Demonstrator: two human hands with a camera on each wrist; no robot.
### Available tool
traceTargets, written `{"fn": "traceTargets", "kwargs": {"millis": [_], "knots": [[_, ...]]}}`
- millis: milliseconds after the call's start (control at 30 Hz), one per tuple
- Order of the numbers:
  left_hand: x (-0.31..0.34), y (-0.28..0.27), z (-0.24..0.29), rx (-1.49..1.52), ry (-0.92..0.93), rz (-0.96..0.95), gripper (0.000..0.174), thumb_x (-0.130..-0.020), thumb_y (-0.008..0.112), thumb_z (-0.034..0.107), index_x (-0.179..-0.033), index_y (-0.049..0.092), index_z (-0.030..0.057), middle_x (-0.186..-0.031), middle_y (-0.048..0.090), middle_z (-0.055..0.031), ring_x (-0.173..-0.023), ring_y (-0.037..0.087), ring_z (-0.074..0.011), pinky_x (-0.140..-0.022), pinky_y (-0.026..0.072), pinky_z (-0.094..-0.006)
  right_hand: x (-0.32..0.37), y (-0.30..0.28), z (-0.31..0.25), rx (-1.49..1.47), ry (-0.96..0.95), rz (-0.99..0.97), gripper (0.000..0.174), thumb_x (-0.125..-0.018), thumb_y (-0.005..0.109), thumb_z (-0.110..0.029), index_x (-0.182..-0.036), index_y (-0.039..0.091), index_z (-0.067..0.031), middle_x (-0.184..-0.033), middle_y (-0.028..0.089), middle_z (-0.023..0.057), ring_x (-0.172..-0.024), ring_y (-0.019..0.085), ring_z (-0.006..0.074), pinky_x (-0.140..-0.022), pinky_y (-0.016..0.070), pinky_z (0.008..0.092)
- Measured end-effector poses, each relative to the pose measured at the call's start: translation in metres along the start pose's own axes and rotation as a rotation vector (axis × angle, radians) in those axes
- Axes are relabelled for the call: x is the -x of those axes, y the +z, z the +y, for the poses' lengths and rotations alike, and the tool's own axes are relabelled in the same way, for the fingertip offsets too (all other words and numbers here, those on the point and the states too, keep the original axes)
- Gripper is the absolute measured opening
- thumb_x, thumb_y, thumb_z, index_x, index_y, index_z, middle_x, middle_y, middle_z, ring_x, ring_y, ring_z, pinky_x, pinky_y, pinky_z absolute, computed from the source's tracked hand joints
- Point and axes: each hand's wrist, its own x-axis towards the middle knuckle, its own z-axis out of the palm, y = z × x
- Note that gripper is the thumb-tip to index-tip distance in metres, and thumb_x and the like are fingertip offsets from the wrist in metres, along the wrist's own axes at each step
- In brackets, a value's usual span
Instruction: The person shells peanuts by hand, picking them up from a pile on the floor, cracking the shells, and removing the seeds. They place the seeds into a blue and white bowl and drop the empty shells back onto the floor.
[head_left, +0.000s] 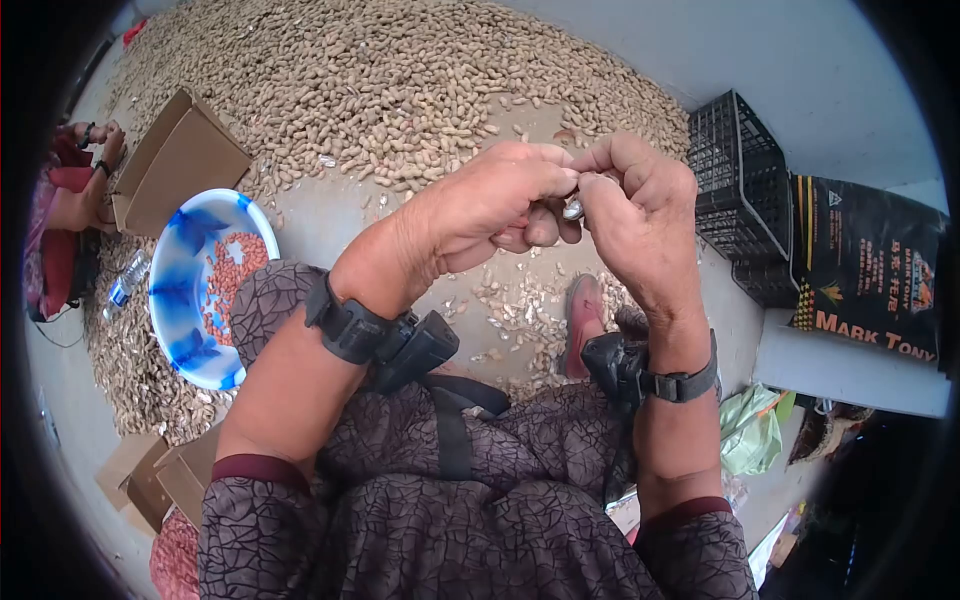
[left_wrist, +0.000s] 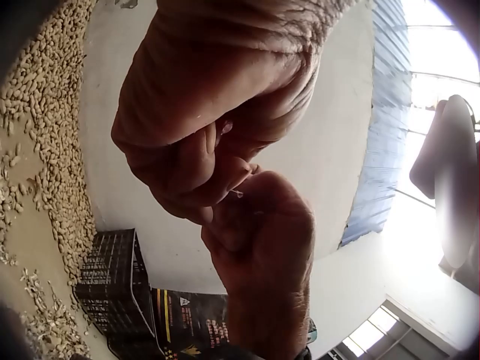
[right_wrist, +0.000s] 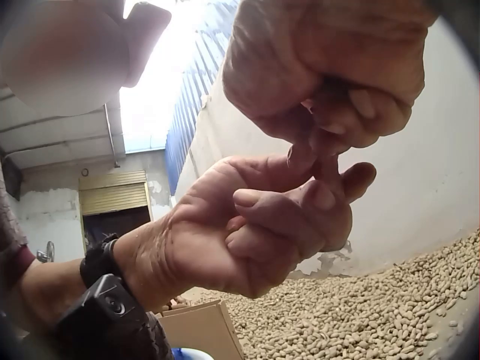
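In front of the lap, my left hand [head_left: 490, 205] and right hand [head_left: 645, 215] meet at the fingertips, fingers curled. Between them they pinch a small item, nearly all hidden; whether it is a peanut I cannot tell. Just below the right thumb shows a small shiny silvery piece [head_left: 573, 210], held or worn. The left wrist view has a small reddish bit [left_wrist: 224, 129] within the curled fingers of my left hand [left_wrist: 210, 90], above my right hand [left_wrist: 262, 247]. My right hand [right_wrist: 330, 60] is over my left hand [right_wrist: 247, 225] in the right wrist view.
A large heap of unshelled peanuts [head_left: 370, 90] covers the floor ahead. A blue-white basin [head_left: 172, 290] with reddish kernels and a cardboard box [head_left: 190, 165] stand left, near another person's hands. Black crates [head_left: 735, 180] and a black bag [head_left: 870, 265] are right; shells [head_left: 500, 310] lie below.
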Motion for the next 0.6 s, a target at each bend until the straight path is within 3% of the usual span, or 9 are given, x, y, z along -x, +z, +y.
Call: {"fn": "traceTargets", "kwargs": {"millis": [33,133,267,367,600], "knots": [[-0.001,-0.001,0.000,-0.040,-0.028,0.008,0.018,-0.079,0.043,0.012,-0.083,0.052,-0.0024,-0.068,0.053,-0.0087,-0.048,0.045,-0.0059,-0.034,0.0289,-0.0166,-0.001,-0.001,0.000,0.103,-0.066,0.027,0.009,-0.063,0.047,0.001,-0.064,0.055,0.0052,-0.048,0.051,0.0101,-0.041,0.047,0.0103,-0.039,0.0371,0.0249],[-0.001,-0.005,0.000,-0.117,0.014,0.029,0.017,-0.078,0.043,0.011,-0.079,0.054,-0.0017,-0.068,0.055,-0.0098,-0.047,0.045,-0.0055,-0.034,0.0279,-0.0166,0.001,0.001,-0.002,0.092,-0.074,0.034,0.008,-0.062,0.048,0.000,-0.063,0.054,0.0047,-0.047,0.050,0.0114,-0.039,0.047,0.0132,-0.039,0.0378,0.0259],[-0.002,-0.009,-0.002,-0.044,0.015,0.011,0.013,-0.073,0.043,0.006,-0.075,0.054,-0.0007,-0.065,0.054,-0.0087,-0.044,0.043,-0.0048,-0.034,0.0262,-0.0165,0.003,0.004,0.002,0.128,-0.067,-0.016,0.008,-0.062,0.048,0.000,-0.064,0.054,0.0047,-0.047,0.050,0.0117,-0.039,0.048,0.0140,-0.040,0.0389,0.0262],[-0.004,-0.004,-0.004,0.011,0.022,0.022,0.011,-0.073,0.043,0.004,-0.074,0.053,-0.0002,-0.062,0.053,-0.0077,-0.044,0.043,-0.0042,-0.033,0.0266,-0.0164,0.002,0.005,0.000,-0.013,-0.026,-0.013,0.009,-0.063,0.047,-0.001,-0.064,0.054,0.0043,-0.048,0.051,0.0125,-0.041,0.049,0.0147,-0.042,0.0404,0.0271],[0.000,-0.001,0.000,-0.023,-0.002,0.010,0.010,-0.076,0.046,0.006,-0.076,0.054,-0.0003,-0.061,0.053,-0.0055,-0.042,0.042,-0.0037,-0.034,0.0270,-0.0159,0.000,-0.007,-0.011,0.199,-0.045,0.012,0.012,-0.065,0.047,-0.005,-0.065,0.055,0.0035,-0.050,0.052,0.0133,-0.045,0.051,0.0168,-0.045,0.0415,0.0289]]}}
